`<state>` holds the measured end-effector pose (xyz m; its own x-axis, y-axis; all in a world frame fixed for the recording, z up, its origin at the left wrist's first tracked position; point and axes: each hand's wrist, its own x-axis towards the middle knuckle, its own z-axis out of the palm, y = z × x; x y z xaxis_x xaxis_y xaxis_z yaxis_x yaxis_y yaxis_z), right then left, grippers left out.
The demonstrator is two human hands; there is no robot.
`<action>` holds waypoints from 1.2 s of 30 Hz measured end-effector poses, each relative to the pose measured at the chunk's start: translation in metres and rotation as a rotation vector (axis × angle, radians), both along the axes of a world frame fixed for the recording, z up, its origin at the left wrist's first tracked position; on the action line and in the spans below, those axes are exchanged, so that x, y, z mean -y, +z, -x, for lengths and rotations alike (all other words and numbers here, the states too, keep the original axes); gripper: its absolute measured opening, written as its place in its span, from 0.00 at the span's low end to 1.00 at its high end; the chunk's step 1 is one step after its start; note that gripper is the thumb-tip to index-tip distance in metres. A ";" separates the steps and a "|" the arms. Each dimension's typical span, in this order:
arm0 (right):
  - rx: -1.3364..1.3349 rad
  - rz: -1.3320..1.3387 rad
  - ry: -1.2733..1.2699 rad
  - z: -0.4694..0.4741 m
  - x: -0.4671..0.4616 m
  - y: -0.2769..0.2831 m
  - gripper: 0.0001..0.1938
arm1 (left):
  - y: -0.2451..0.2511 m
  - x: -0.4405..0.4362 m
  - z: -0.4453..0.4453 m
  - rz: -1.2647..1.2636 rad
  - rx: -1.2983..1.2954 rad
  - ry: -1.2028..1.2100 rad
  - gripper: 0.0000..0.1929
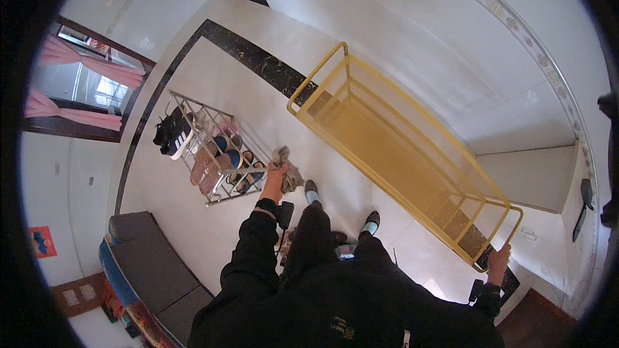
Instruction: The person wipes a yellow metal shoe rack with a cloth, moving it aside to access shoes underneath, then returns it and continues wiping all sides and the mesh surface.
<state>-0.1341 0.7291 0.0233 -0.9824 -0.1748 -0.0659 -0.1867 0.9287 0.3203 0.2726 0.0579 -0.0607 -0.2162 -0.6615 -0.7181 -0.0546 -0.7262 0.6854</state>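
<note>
A yellow metal rack with rounded end handles stands beside the wall on the right. My right hand grips the handle bar at its near right end. My left hand holds a crumpled greyish-brown cloth, close to the corner of a silver tubular shoe rack. On that shoe rack lie black sneakers with white stripes, brown slippers, blue slippers and dark sandals. Whether the left hand also touches the shoe rack's bar cannot be told.
A grey cushioned sofa is at the lower left. Pink curtains hang at the window on the left. Dark footwear lies on the floor near my legs. A pale cabinet or box stands behind the yellow rack at the right wall.
</note>
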 end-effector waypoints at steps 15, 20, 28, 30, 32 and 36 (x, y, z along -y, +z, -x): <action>1.133 1.620 -0.118 -0.185 0.678 0.051 0.26 | -0.049 0.179 0.054 0.024 -0.214 -0.465 0.19; 1.153 1.642 -0.294 -0.184 0.726 0.040 0.14 | -0.058 0.210 0.072 -0.063 -0.268 -0.695 0.18; 1.065 1.542 -0.145 -0.189 0.726 0.038 0.12 | -0.100 0.188 0.139 -0.138 -0.393 -1.114 0.19; 1.048 1.500 -0.103 -0.189 0.726 0.041 0.13 | -0.107 0.186 0.155 0.101 -0.416 -1.269 0.19; 1.077 1.514 -0.171 -0.189 0.726 0.043 0.13 | -0.111 0.188 0.166 0.286 -0.339 -1.468 0.20; 1.105 1.534 -0.187 -0.188 0.726 0.042 0.13 | -0.114 0.192 0.172 0.704 -0.315 -1.544 0.21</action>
